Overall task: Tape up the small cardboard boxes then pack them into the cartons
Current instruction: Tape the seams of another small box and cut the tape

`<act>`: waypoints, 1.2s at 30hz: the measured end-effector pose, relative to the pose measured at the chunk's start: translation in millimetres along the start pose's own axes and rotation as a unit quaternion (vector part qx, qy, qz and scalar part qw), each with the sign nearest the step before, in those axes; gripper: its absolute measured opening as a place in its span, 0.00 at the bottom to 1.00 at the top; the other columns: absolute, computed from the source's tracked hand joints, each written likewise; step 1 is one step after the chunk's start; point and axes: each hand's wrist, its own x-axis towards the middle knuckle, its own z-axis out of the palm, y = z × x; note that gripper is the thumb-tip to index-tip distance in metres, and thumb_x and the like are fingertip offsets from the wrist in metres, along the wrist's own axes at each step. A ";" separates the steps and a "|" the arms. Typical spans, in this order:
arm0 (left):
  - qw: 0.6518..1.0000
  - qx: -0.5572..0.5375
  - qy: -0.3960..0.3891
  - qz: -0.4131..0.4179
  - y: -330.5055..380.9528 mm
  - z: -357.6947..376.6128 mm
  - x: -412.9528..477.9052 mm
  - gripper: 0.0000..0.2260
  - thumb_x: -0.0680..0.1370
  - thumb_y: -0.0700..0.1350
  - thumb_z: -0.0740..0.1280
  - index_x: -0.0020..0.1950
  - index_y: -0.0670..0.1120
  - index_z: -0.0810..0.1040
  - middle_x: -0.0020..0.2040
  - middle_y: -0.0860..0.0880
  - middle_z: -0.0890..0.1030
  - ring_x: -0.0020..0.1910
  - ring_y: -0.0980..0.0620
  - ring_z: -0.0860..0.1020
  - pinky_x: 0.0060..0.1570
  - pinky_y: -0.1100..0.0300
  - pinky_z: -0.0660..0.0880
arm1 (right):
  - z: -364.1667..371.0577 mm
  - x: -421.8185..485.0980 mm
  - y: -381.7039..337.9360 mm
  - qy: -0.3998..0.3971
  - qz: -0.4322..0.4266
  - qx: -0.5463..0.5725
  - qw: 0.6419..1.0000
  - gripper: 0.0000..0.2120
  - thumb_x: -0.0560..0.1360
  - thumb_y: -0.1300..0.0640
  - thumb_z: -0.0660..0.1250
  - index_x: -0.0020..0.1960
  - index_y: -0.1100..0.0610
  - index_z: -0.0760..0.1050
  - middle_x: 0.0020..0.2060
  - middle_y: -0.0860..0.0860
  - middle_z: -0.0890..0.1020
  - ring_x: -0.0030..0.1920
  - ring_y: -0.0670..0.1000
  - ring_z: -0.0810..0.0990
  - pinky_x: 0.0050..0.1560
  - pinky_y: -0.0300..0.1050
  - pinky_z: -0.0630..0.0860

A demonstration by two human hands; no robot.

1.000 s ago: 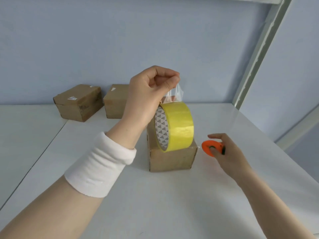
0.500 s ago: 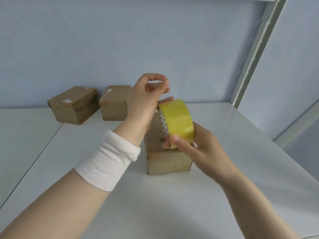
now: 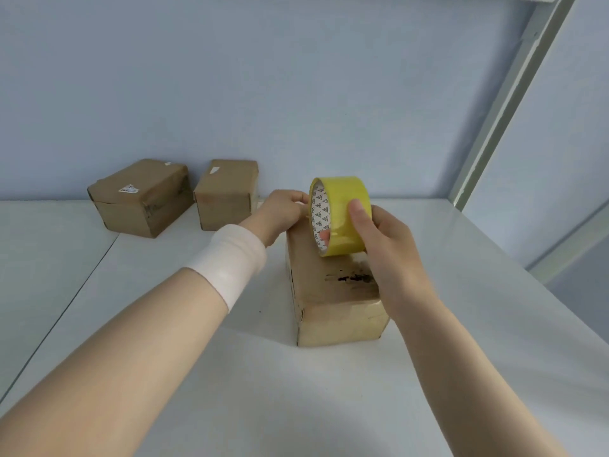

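Plainly, white table (image 3: 461,324) bearing boxes (image 3: 333,291) meets blue wall (image 3: 230,77).

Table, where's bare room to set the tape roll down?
Widest free patch: table right of the near box, out to the right edge. Also bare in front of that box, between the forearms, and left of it, short of the back boxes. Crowded: the near box's top, where left hand, right hand and tape roll meet.
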 end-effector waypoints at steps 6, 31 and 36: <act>0.999 -0.015 -0.021 -0.025 -2.6 0.4 1.5 0.04 0.76 0.39 0.66 0.44 0.46 0.79 0.40 0.45 0.79 0.39 0.49 0.75 0.47 0.54 0.75 | 10.2 -1.5 14.1 0.055 -0.066 0.008 0.996 0.15 0.77 0.44 0.60 0.45 0.55 0.78 0.33 0.45 0.85 0.36 0.41 0.81 0.38 0.36 0.75; 0.971 0.213 -0.091 -0.060 18.8 -7.6 11.9 0.05 0.76 0.49 0.65 0.49 0.52 0.79 0.51 0.51 0.79 0.53 0.51 0.77 0.45 0.58 0.78 | 5.4 -1.3 18.5 0.037 -0.082 0.033 0.995 0.12 0.76 0.49 0.64 0.48 0.57 0.77 0.34 0.46 0.85 0.37 0.41 0.82 0.37 0.31 0.74; 0.951 0.298 -0.082 0.005 26.0 -16.1 12.8 0.05 0.76 0.44 0.65 0.48 0.44 0.79 0.50 0.49 0.78 0.50 0.50 0.77 0.47 0.62 0.75 | 5.4 -1.4 20.6 0.037 -0.085 0.026 0.995 0.13 0.76 0.48 0.63 0.47 0.58 0.77 0.33 0.46 0.85 0.36 0.41 0.82 0.35 0.33 0.75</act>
